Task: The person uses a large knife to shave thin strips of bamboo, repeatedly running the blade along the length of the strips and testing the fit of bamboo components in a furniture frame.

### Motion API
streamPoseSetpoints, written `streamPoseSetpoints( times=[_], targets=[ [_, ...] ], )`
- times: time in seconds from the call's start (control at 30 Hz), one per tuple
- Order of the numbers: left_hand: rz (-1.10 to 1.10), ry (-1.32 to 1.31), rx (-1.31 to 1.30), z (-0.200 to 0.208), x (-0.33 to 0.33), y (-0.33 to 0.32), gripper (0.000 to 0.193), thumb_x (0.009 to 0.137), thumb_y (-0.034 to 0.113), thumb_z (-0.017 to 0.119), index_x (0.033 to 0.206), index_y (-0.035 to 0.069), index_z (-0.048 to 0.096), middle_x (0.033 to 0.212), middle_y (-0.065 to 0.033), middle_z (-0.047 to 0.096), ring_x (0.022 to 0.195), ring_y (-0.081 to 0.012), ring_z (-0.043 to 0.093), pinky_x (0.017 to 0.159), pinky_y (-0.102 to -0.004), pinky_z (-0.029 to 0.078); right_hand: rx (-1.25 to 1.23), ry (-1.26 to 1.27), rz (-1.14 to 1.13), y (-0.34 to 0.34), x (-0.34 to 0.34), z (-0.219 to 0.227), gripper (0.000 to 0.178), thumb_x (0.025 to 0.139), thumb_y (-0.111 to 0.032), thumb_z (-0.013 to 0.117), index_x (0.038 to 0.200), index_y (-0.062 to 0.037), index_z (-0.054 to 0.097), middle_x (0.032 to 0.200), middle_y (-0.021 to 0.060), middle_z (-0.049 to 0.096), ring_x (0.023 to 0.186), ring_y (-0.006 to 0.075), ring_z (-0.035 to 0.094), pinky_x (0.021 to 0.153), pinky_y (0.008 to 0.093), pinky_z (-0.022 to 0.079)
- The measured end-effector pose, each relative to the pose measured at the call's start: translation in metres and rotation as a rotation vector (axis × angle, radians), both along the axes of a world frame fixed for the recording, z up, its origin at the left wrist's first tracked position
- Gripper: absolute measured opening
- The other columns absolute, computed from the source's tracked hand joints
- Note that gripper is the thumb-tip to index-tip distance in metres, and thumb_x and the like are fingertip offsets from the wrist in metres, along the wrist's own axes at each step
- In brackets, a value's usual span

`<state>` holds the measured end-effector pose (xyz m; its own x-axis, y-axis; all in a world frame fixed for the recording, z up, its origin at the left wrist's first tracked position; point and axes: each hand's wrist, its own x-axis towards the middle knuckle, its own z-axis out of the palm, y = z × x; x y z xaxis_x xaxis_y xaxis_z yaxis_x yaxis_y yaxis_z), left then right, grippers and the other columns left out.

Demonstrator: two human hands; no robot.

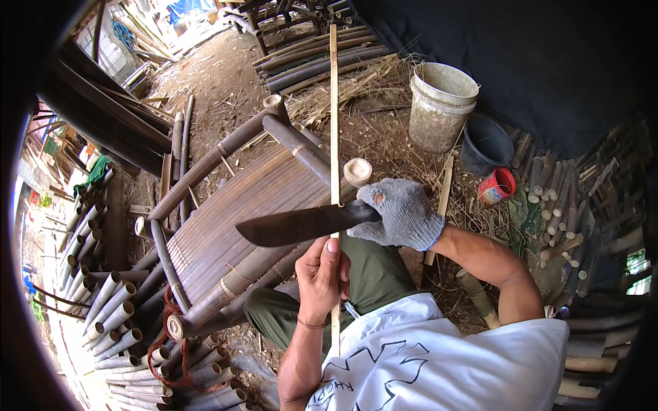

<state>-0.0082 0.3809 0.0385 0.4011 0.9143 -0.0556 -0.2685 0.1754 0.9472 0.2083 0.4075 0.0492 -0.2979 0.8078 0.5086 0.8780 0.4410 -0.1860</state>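
Observation:
My right hand (403,214), in a grey knitted glove with a hole in it, grips the handle of a broad dark machete (291,227). Its blade points left and crosses a long pale bamboo strip (334,123), with the edge apparently against the strip. Below the blade, my bare left hand (323,274) is closed around that strip, thumb pointing up. The strip stretches from my lap far up the picture. A bamboo bench (233,205) with a slatted top and round-pole frame lies just beyond and left of my hands.
At right stand a dirty white bucket (439,116), a dark bucket (487,145) and a small red pail (496,185). Cut bamboo poles (113,322) are stacked at left, with more poles (315,58) at the back. Shavings (363,82) litter the dirt floor. A dark sheet (534,61) hangs back right.

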Motion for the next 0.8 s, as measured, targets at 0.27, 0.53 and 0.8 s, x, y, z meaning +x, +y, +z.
streamPoseSetpoints(
  times=[0.27, 0.53, 0.8],
  targets=[
    [-0.13, 0.089, -0.092, -0.015, -0.035, -0.053, 0.047, 0.107, 0.032, 0.051, 0.144, 0.003, 0.052, 0.059, 0.0015, 0.049, 0.041, -0.0046, 0.043, 0.039, -0.0197, 0.037, 0.043, 0.146, -0.27, 0.039, 0.054, 0.005, 0.044, 0.091, -0.051, 0.066, 0.083, -0.0088, 0.059, 0.064, 0.0139, 0.061, 0.06, 0.0334, 0.065, 0.055, 0.0435, 0.051],
    [-0.174, 0.1, -0.131, -0.017, -0.045, -0.063, 0.047, 0.106, 0.031, 0.052, 0.143, 0.001, 0.052, 0.059, 0.0008, 0.049, 0.042, -0.0045, 0.044, 0.039, -0.0205, 0.037, -0.014, 0.073, -0.213, 0.037, 0.056, 0.013, 0.059, 0.088, -0.071, 0.056, 0.083, -0.0128, 0.063, 0.071, 0.0116, 0.065, 0.065, 0.0277, 0.068, 0.057, 0.0419, 0.053],
    [-0.163, 0.139, -0.101, -0.027, -0.054, -0.075, 0.046, 0.105, 0.029, 0.055, 0.137, -0.003, 0.057, 0.056, 0.0001, 0.05, 0.038, -0.0059, 0.044, 0.035, -0.0218, 0.034, -0.022, 0.272, -0.378, 0.052, 0.083, 0.015, 0.05, 0.097, -0.056, 0.053, 0.086, -0.0087, 0.065, 0.066, 0.0167, 0.063, 0.067, 0.0363, 0.068, 0.062, 0.0454, 0.052]
  ],
)
